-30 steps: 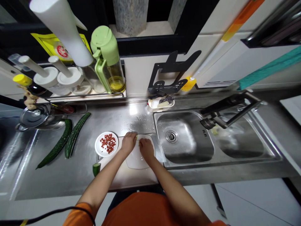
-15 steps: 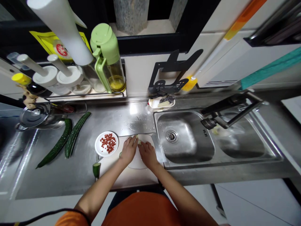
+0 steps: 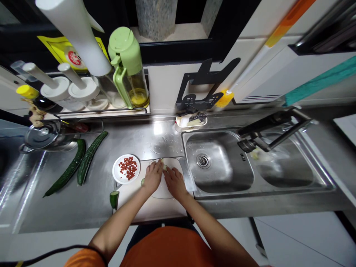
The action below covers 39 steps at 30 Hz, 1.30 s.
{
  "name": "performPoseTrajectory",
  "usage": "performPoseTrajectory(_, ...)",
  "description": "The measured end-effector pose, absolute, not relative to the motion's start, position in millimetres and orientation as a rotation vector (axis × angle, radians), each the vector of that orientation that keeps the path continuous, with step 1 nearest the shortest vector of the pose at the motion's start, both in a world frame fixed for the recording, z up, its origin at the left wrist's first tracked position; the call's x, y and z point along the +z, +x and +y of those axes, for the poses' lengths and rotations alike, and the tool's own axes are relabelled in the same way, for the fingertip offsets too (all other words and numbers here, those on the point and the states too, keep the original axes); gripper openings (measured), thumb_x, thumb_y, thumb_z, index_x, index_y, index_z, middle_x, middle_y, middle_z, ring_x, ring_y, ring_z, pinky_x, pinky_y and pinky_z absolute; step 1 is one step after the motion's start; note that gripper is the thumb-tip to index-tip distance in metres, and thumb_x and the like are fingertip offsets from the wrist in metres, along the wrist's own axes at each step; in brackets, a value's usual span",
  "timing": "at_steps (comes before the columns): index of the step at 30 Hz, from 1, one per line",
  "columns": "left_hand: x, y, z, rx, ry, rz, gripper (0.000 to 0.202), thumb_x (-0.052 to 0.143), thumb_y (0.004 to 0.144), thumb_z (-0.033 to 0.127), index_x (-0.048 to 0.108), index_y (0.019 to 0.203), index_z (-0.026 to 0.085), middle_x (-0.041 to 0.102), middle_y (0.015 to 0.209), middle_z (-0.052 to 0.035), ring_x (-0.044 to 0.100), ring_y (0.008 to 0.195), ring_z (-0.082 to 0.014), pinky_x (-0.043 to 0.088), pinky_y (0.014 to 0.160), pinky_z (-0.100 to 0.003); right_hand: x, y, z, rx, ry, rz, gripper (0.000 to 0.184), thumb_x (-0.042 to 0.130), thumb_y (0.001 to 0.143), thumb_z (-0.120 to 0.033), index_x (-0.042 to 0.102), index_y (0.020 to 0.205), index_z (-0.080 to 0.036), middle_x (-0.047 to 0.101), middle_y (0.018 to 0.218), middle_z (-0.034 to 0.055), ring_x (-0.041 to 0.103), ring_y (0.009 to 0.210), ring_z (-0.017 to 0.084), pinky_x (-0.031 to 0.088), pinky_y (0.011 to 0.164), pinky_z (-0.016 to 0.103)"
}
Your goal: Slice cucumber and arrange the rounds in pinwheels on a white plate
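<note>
Pale flat board (image 3: 155, 211) under fingers (image 3: 170, 173); bumpy curved cucumbers (image 3: 90, 158).

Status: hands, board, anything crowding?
Left hand, right hand over cutting board, grip unclear. Pale piece between hands. Green piece beside left hand. White plate at board's far left corner.

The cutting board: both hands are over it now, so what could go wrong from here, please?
The plate of red pieces sits close to the left hand over the cutting board; a sideways move might bump it and spill some. The cut cucumber piece lies just beside the left forearm, so the arm could push it or make it roll.
</note>
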State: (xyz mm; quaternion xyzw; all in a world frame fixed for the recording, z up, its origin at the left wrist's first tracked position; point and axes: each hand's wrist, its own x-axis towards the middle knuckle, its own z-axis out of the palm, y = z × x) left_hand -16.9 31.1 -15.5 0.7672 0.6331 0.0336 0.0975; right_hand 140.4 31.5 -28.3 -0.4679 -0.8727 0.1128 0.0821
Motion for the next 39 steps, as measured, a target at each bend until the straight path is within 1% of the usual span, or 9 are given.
performPoseTrajectory(10,-19,-13,30,0.13,2.205,1.902,0.05,0.044,0.088,0.017,0.041,0.138,0.02,0.049,0.129,-0.0144,0.04,0.114,-0.0294,0.041,0.089,-0.044,-26,142,28,0.31,-1.41,-2.602,0.042,0.044,0.091,-0.017,0.051,0.132,-0.02,0.052,0.133,0.0113,0.039,0.116,0.03,0.039,0.088,0.042)
performPoseTrajectory(16,-22,-11,28,0.142,2.221,1.887,0.048,0.042,0.089,0.018,0.041,0.138,0.018,0.05,0.129,-0.0145,0.04,0.115,-0.0295,0.04,0.09,-0.044,-27,142,27,0.308,-1.398,-2.607,0.042,0.045,0.089,-0.015,0.052,0.131,-0.02,0.052,0.132,0.0114,0.041,0.115,0.03,0.039,0.087,0.042)
performPoseTrajectory(20,-16,-13,30,0.18,2.17,1.885,0.051,0.045,0.087,0.015,0.041,0.138,0.019,0.051,0.128,-0.0144,0.042,0.114,-0.0287,0.042,0.089,-0.044,-21,142,29,0.336,-1.402,-2.599,0.042,0.045,0.09,-0.016,0.053,0.131,-0.02,0.053,0.131,0.0126,0.041,0.116,0.03,0.039,0.087,0.042)
performPoseTrajectory(24,-1,-30,27,0.415,2.064,1.891,0.047,0.044,0.087,0.014,0.047,0.133,0.022,0.055,0.123,-0.0116,0.048,0.112,-0.0251,0.044,0.093,-0.042,-17,147,27,0.376,-1.396,-2.576,0.04,0.045,0.091,-0.02,0.053,0.13,-0.019,0.053,0.13,0.0124,0.04,0.117,0.03,0.039,0.088,0.043)
performPoseTrajectory(26,6,-43,18,0.601,1.962,1.9,0.042,0.039,0.09,0.015,0.051,0.129,0.021,0.056,0.119,-0.0109,0.051,0.112,-0.0214,0.044,0.097,-0.038,-17,151,25,0.4,-1.399,-2.557,0.039,0.045,0.092,-0.022,0.054,0.129,-0.02,0.053,0.13,0.0124,0.039,0.117,0.029,0.039,0.089,0.043)
performPoseTrajectory(28,11,-57,2,0.709,1.829,1.943,0.037,0.038,0.091,0.017,0.055,0.123,0.019,0.057,0.118,-0.0111,0.052,0.113,-0.0202,0.044,0.099,-0.037,-17,157,20,0.425,-1.406,-2.536,0.038,0.044,0.092,-0.022,0.055,0.128,-0.02,0.054,0.129,0.0121,0.039,0.118,0.029,0.04,0.089,0.043)
performPoseTrajectory(30,10,-69,-18,0.741,1.715,2.029,0.031,0.041,0.09,0.021,0.06,0.115,0.018,0.06,0.11,-0.0109,0.056,0.106,-0.0213,0.046,0.096,-0.039,-18,161,14,0.457,-1.412,-2.519,0.036,0.044,0.092,-0.022,0.057,0.126,-0.02,0.055,0.128,0.0115,0.039,0.117,0.029,0.04,0.089,0.042)
performPoseTrajectory(33,0,-77,-49,0.693,1.566,2.12,0.031,0.045,0.088,0.023,0.059,0.115,0.016,0.064,0.102,-0.011,0.06,0.096,-0.0221,0.05,0.087,-0.039,-17,164,5,0.5,-1.413,-2.498,0.034,0.045,0.091,-0.021,0.059,0.123,-0.019,0.056,0.126,0.0105,0.04,0.117,0.028,0.04,0.091,0.042)
performPoseTrajectory(39,-17,-71,-70,0.685,1.447,2.2,0.031,0.049,0.086,0.028,0.059,0.111,0.014,0.066,0.101,-0.0122,0.061,0.093,-0.0235,0.05,0.084,-0.038,-17,164,-8,0.5,-1.384,-2.499,0.032,0.048,0.09,-0.02,0.061,0.119,-0.021,0.057,0.124,0.0099,0.04,0.119,0.026,0.041,0.093,0.042)
